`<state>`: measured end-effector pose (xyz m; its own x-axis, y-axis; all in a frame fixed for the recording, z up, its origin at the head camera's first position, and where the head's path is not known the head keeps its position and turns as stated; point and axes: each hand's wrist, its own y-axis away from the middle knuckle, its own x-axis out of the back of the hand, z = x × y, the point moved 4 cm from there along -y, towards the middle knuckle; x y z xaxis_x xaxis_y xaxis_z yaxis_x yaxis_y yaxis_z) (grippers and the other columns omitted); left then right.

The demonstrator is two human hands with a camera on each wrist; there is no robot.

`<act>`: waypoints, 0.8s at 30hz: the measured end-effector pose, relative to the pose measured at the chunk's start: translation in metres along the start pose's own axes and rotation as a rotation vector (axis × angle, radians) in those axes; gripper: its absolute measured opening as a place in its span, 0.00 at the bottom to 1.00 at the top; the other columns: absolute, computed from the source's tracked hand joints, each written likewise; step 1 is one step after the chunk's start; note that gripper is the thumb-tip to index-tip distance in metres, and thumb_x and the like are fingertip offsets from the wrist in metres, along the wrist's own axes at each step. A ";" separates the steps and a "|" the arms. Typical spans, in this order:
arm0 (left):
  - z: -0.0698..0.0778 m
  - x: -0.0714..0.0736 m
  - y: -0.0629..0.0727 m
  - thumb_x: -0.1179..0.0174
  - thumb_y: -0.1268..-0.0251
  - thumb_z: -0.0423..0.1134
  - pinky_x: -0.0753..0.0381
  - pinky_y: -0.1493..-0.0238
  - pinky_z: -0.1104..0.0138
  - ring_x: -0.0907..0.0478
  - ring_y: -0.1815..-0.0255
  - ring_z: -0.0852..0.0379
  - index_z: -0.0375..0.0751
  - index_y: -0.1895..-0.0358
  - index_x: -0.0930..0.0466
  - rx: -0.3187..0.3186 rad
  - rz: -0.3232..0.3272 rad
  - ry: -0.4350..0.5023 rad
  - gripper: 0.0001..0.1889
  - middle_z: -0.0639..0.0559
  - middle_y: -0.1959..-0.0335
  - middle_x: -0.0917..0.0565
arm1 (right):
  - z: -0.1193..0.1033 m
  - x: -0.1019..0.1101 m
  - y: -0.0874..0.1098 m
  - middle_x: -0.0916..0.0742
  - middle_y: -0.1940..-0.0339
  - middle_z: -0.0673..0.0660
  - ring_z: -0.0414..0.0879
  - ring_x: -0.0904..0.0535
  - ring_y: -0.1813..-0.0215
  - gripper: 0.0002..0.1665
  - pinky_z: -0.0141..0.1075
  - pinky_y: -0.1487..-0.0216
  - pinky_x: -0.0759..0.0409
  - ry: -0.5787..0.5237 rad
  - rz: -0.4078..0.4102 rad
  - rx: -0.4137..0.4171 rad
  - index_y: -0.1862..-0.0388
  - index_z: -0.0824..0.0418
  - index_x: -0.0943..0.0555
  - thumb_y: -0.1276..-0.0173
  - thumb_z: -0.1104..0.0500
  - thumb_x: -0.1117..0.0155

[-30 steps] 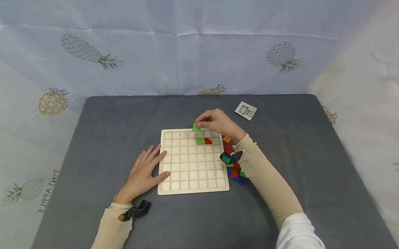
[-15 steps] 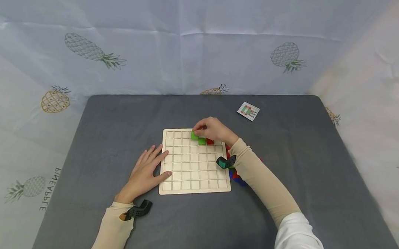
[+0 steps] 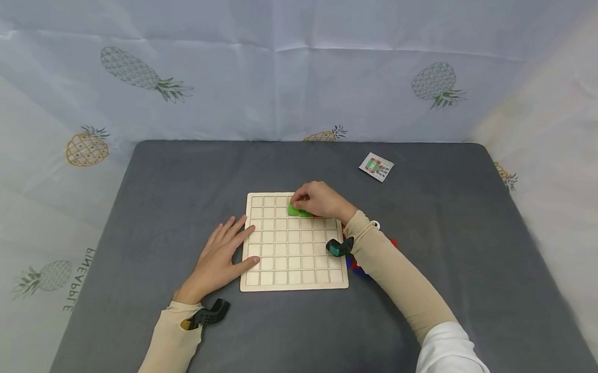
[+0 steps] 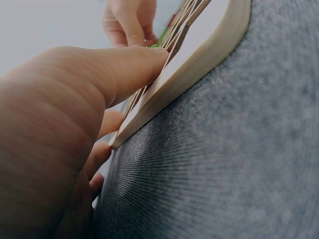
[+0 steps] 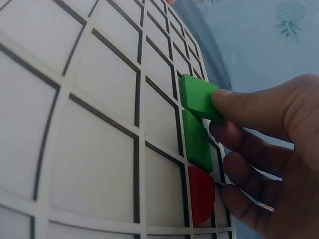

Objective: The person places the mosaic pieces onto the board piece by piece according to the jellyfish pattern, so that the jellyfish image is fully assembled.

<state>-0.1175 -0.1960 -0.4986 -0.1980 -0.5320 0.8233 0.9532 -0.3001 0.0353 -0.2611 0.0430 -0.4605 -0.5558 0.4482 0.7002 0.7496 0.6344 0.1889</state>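
A pale wooden board [image 3: 280, 263] with a raised square grid lies on the grey table. My right hand [image 3: 320, 200] pinches a green square tile [image 5: 199, 94] between thumb and forefinger at the board's far side. In the right wrist view this tile is slightly tilted over a cell. Beside it sit a second green tile [image 5: 197, 142] and a red tile [image 5: 202, 196] with one rounded side, both in cells of the same row. My left hand [image 3: 215, 263] rests at the board's left edge, fingers spread, its thumb [image 4: 144, 64] lying over the rim.
A small printed picture card [image 3: 376, 167] lies beyond the board at the back right. Loose coloured tiles [image 3: 358, 268] are heaped at the board's right edge, mostly hidden under the right forearm. A pineapple-print curtain [image 3: 223, 94] hangs behind the table [image 3: 282, 341].
My right hand has brought the green tile from beyond the board's far edge down to the cell left of the other green tile. The left hand stays on the board.
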 end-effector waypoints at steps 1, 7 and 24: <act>0.000 -0.001 0.000 0.34 0.35 0.59 0.63 0.15 0.48 0.57 0.14 0.44 0.50 0.21 0.37 0.000 -0.003 0.000 0.42 0.49 0.16 0.46 | -0.001 0.000 0.001 0.11 0.55 0.56 0.42 0.20 0.68 0.10 0.33 0.63 0.21 0.016 -0.005 0.009 0.52 0.57 0.11 0.25 0.57 0.36; 0.001 -0.001 0.000 0.34 0.36 0.59 0.62 0.15 0.48 0.57 0.14 0.44 0.50 0.21 0.37 0.000 -0.006 0.000 0.42 0.49 0.16 0.46 | -0.008 -0.001 0.004 0.11 0.57 0.55 0.43 0.18 0.61 0.09 0.36 0.56 0.18 0.109 -0.003 0.070 0.54 0.59 0.11 0.26 0.60 0.36; 0.002 -0.002 0.000 0.33 0.36 0.56 0.60 0.16 0.47 0.54 0.15 0.41 0.47 0.23 0.35 -0.036 0.043 0.004 0.41 0.45 0.17 0.43 | -0.019 -0.004 0.004 0.11 0.55 0.53 0.48 0.21 0.49 0.09 0.42 0.33 0.23 0.337 0.013 0.075 0.56 0.56 0.11 0.25 0.57 0.37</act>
<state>-0.1168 -0.1937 -0.4990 -0.1581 -0.5484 0.8212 0.9521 -0.3051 -0.0205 -0.2491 0.0315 -0.4491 -0.3872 0.2316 0.8924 0.7205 0.6800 0.1361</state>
